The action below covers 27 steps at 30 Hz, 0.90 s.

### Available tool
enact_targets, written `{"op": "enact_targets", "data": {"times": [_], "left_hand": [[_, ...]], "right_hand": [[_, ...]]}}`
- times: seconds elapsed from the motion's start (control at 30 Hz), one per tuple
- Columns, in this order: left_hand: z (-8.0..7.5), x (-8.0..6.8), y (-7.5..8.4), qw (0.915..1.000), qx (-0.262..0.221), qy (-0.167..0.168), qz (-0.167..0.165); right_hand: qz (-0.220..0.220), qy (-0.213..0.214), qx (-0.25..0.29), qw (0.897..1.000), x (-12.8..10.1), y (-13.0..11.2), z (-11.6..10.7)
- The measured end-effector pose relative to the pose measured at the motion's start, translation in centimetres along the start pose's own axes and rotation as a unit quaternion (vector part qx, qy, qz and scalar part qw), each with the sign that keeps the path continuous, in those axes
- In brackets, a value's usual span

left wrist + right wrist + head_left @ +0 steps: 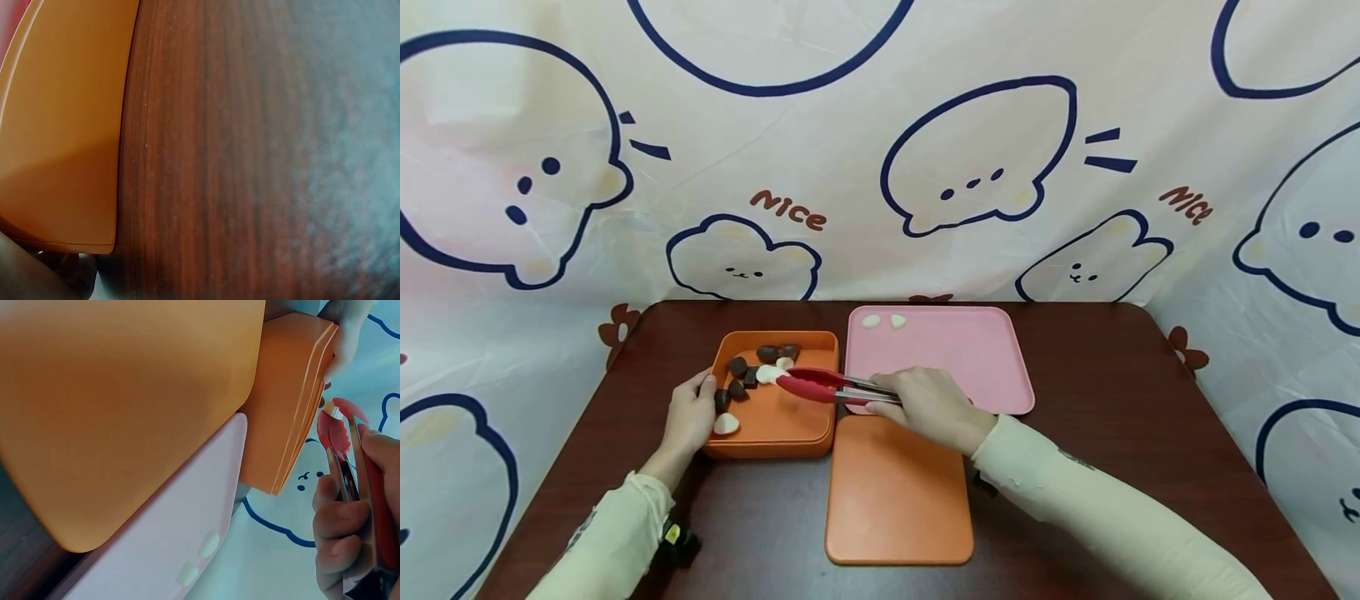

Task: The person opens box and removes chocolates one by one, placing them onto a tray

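Note:
My left hand (691,414) grips the left wall of an orange box (793,421), thumb at its rim. Several small dark brown pieces (737,367) lie in the box, mostly along its left and far sides. A white piece (726,424) sits in the near left corner, and another lies towards the far side. With my right hand (934,406) I hold metal tongs (808,387) with red tips, reaching into the box from the right. A white piece (767,374) is at the tips; the right wrist view shows something pale between them.
A pink tray (955,350) stands right of the box, with two white pieces (883,321) near its far left corner. Nearer me lies a flat orange lid-like panel (898,500). All rest on a dark wooden table (1097,400) before a patterned curtain.

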<state>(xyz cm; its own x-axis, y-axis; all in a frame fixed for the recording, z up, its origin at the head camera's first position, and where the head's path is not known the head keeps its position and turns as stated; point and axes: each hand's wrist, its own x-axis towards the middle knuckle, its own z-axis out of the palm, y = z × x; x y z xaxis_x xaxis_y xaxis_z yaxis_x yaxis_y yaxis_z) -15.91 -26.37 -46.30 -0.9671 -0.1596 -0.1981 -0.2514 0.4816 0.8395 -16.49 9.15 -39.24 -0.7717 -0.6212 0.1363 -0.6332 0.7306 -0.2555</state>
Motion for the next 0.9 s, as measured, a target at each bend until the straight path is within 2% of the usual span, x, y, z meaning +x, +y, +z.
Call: {"op": "enact_targets", "data": {"times": [0.23,0.57,0.9], "left_hand": [[0.0,0.0,0.1,1.0000,-0.004,0.002,0.000],[0.1,-0.1,-0.1,1.0000,0.000,0.001,-0.004],[0.1,0.0,0.2,1.0000,-0.002,0.006,-0.004]], "right_hand": [[0.035,-0.008,0.034,0.999,-0.8,0.9,-0.2],[0.093,-0.008,0.089,0.992,-1.7,2.2,-0.8],[0.139,0.013,0.122,0.983,-3.0,4.8,-1.4]]}}
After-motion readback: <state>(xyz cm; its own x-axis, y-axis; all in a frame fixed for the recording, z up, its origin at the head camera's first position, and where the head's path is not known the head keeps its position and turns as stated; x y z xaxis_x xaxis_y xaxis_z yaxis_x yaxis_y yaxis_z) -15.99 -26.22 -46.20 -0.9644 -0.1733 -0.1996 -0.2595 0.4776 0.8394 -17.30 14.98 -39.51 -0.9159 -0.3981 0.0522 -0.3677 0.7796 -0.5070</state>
